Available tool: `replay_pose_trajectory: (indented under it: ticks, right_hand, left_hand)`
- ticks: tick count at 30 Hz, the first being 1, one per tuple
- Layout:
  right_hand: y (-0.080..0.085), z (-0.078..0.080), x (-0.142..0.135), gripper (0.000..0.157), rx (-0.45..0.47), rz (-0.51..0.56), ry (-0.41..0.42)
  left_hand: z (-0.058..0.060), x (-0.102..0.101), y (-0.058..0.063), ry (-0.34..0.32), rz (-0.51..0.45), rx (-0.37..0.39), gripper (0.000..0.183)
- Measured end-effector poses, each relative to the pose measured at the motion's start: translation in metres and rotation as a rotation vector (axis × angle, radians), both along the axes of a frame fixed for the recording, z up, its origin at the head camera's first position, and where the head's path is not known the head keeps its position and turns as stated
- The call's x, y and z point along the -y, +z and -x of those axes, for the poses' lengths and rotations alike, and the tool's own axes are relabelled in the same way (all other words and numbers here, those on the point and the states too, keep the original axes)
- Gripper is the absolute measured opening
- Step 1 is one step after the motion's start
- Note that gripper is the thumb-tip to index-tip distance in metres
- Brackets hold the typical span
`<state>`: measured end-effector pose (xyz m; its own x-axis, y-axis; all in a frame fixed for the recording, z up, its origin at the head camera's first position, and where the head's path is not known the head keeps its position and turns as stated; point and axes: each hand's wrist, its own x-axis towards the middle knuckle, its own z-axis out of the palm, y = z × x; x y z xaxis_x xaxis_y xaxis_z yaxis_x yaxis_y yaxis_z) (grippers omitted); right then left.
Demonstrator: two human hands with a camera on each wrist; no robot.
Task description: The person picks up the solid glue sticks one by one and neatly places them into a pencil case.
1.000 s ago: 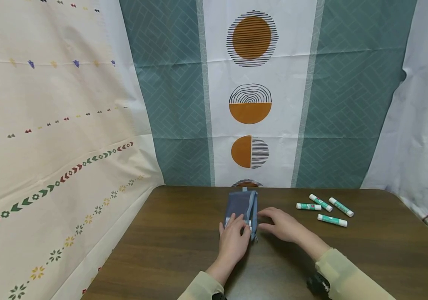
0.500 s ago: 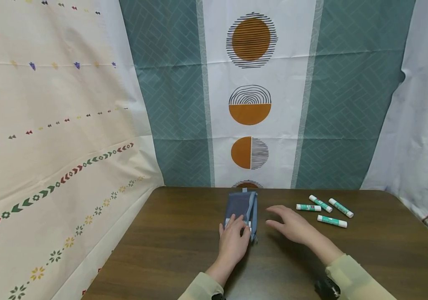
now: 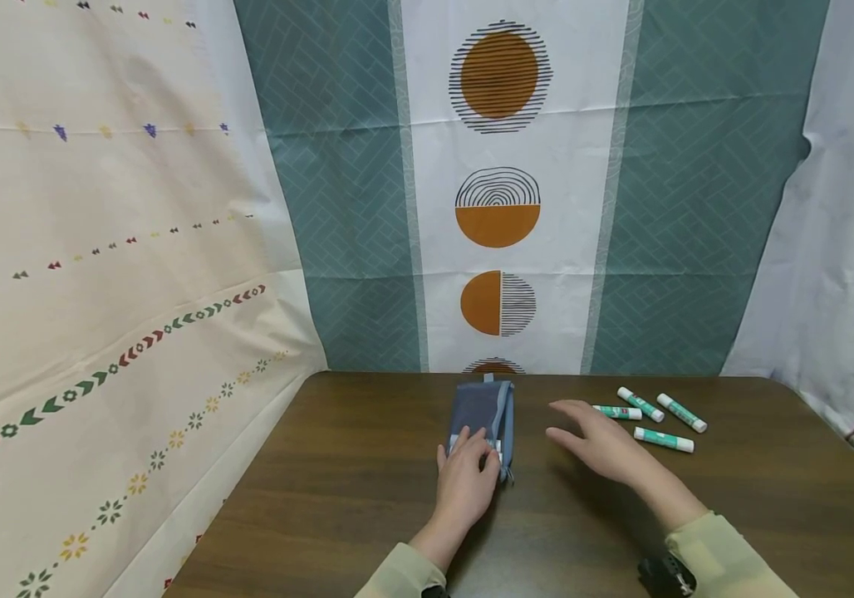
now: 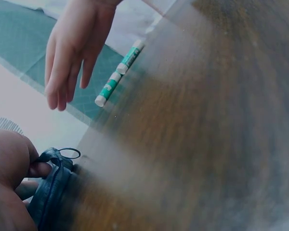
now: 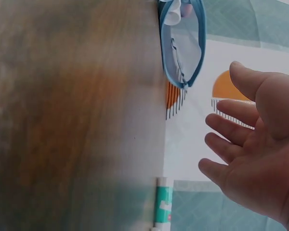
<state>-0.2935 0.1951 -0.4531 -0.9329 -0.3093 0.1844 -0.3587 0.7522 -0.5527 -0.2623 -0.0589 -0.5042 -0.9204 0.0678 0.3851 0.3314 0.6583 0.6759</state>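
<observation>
A blue zip pouch (image 3: 473, 405) lies on the table, its zipped side facing right. My left hand (image 3: 463, 483) is over its near end; in the left wrist view the fingers hold the edge of the pouch (image 4: 52, 190) near a zipper-pull loop. Seen from the right wrist, the pouch's mouth (image 5: 203, 43) gapes and a white tube end (image 5: 173, 17) shows inside. My right hand (image 3: 601, 440) hovers right of the pouch, fingers spread and holding nothing. Several green-and-white glue sticks (image 3: 664, 439) lie just beyond it, one partly hidden behind the hand.
The brown wooden table (image 3: 337, 473) ends at the back against a hanging green and white cloth (image 3: 498, 249). A cream patterned cloth (image 3: 135, 332) hangs along the left side, and white fabric (image 3: 831, 291) covers the right.
My right hand has moved away from the pouch to the right, toward the glue sticks. The left hand and the pouch have stayed in place.
</observation>
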Motion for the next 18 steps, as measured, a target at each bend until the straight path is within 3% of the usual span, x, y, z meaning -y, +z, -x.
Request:
replay_pose_trajectory:
  ticks: [18]
  right_hand:
    - [0.007, -0.007, -0.031, 0.069, -0.055, 0.007, -0.035]
  left_hand:
    - [0.001, 0.000, 0.002, -0.006, 0.005, 0.014, 0.026]
